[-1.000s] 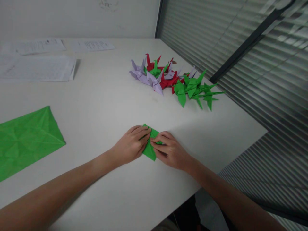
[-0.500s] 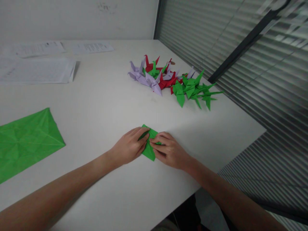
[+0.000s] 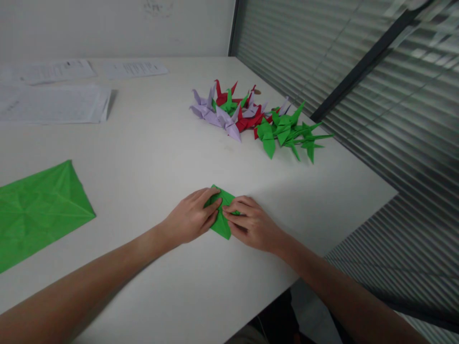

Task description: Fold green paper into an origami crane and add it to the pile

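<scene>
A small folded piece of green origami paper (image 3: pixel 221 226) lies on the white table between my hands. My left hand (image 3: pixel 193 215) presses on its left side, fingers bent and touching the surface. From the right, my right hand (image 3: pixel 253 222) bears on the other side, its fingertips close together near the middle crease. The fingers cover parts of both side edges. Further left rests a larger green sheet (image 3: pixel 43 210) with many crease lines, cut off by the view's edge.
Beyond my hands sits a cluster of folded paper cranes: lilac ones (image 3: pixel 229 123), red ones (image 3: pixel 247 122) and green ones (image 3: pixel 283 131). Printed papers (image 3: pixel 53 105) lie at the back left. Window blinds (image 3: pixel 405 143) run along the table's right edge (image 3: pixel 362 165).
My left fingers have shifted very slightly on the folded green paper. My right hand stays in nearly the same place, and the view has moved a little.
</scene>
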Motion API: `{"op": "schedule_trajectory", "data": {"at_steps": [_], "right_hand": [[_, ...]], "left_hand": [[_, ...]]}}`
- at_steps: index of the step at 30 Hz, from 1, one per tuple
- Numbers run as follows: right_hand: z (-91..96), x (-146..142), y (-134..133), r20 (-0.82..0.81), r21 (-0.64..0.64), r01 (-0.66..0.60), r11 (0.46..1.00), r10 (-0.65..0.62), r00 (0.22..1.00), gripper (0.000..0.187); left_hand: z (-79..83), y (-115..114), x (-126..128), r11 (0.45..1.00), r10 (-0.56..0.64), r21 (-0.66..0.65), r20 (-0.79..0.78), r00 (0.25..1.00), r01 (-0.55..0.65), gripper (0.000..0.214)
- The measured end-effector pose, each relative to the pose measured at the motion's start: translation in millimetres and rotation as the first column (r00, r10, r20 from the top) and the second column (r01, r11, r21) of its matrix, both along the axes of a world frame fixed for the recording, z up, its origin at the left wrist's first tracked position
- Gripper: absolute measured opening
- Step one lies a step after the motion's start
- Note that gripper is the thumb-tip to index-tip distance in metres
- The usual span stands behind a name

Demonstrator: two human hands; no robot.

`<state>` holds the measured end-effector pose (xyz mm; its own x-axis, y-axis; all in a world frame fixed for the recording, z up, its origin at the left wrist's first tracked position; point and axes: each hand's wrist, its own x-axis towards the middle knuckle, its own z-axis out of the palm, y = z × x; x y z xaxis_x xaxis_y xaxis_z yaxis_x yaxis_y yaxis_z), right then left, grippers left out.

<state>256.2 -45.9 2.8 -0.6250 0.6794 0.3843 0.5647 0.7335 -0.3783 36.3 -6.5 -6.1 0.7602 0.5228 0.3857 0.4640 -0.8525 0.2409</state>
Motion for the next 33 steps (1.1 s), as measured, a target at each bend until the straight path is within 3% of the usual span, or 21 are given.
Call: {"op": "schedule_trajectory", "data": {"at_steps": [11,20,33], "right_hand": [[1.6,-0.5,-0.3,0.012,-0.014,0.012,1.0,-0.011,1.0,0.018],[0.2,0.3,-0.5,0.006,-0.009,0.01,1.0,-0.01,1.0,0.019],[-0.9,0.4,0.1,-0.008,0.004,0.002,1.0,-0.002,1.0,0.018]], "left_hand": [[2.9,-1.0,-0.2,0.995,0.031,0.1,-0.043,0.999,-0.026,0.032],[4.3,-1.1,0.9,0.996,0.072,0.052,-0.083,0.994,-0.067,0.033],[4.4,-1.2,2.8,0.995,0.061,0.085,-0.079,0.995,-0.055,0.035]]}}
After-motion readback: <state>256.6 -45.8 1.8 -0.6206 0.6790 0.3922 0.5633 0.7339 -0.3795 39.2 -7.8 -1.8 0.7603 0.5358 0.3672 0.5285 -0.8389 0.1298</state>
